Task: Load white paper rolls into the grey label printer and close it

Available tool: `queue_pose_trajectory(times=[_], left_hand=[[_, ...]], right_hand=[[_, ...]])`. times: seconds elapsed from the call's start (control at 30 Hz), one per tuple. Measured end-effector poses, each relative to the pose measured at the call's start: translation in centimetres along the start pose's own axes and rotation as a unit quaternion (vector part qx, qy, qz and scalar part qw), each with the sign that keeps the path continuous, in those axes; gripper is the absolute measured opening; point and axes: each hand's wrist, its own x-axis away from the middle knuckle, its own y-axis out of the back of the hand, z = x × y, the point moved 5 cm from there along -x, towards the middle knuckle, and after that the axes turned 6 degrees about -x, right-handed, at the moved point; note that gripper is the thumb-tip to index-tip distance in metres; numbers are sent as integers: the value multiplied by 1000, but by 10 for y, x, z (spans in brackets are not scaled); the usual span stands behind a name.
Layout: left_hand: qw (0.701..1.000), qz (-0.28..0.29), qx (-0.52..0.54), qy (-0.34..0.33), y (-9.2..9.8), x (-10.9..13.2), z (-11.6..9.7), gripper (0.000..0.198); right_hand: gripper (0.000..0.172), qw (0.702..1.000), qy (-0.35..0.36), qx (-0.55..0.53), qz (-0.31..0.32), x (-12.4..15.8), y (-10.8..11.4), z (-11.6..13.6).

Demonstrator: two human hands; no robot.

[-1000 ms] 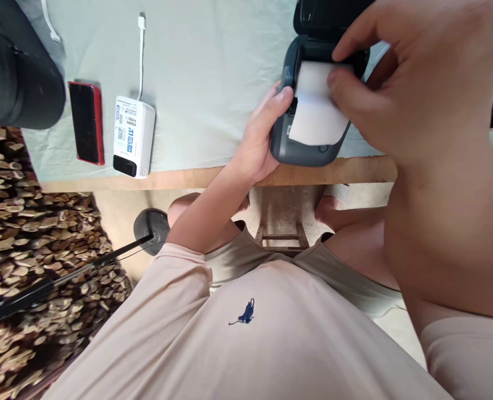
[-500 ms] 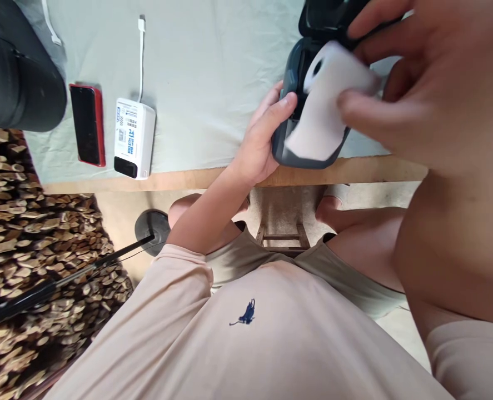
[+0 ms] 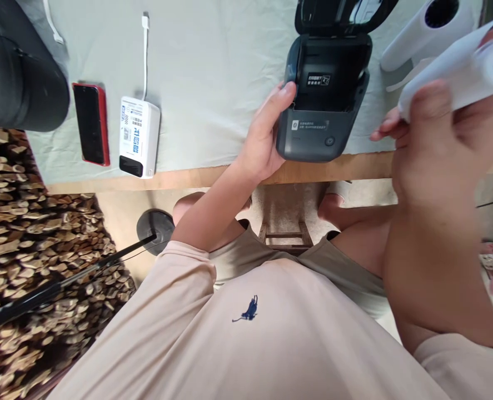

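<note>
My left hand (image 3: 269, 128) grips the left side of a dark grey portable label printer (image 3: 310, 136) at the table's front edge. The printer's lid (image 3: 327, 19) is swung up, and its paper bay shows bare, with a small label inside. To the right, my right hand (image 3: 442, 133) is closed on a white paper roll (image 3: 490, 69), its thumb across the paper. That hand is slightly blurred, and some fingers are hidden. Close behind it, another white roll (image 3: 413, 36) with a dark core lies on the cloth.
On the left of the cloth-covered table (image 3: 204, 66) lie a white power bank (image 3: 135, 136) with a short cable, a red-cased phone (image 3: 91, 125) and a black bag-like object (image 3: 16, 72). Stacked firewood (image 3: 29, 233) and a black stand (image 3: 157, 225) are below left.
My right hand has lifted the paper roll out of the printer and carried it right, uncovering the bay. My left hand keeps its hold on the printer.
</note>
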Motion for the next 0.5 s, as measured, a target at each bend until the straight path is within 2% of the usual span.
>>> queue_pose_trajectory(times=[0.1,0.27,0.4,0.5], left_hand=[[999,14,-26,-29,-3,1,-2,35],[999,-38,-33,4,-4,2,0,33],[999,-42,3,19,0,1,2,32],[994,-94,29,44,9,1,7,33]], right_hand=[[36,996,33,85,15,9,-6,2],[46,979,22,200,26,7,-1,-9],[52,973,-15,223,51,6,-5,-17],[59,976,-23,204,76,6,-9,-14]])
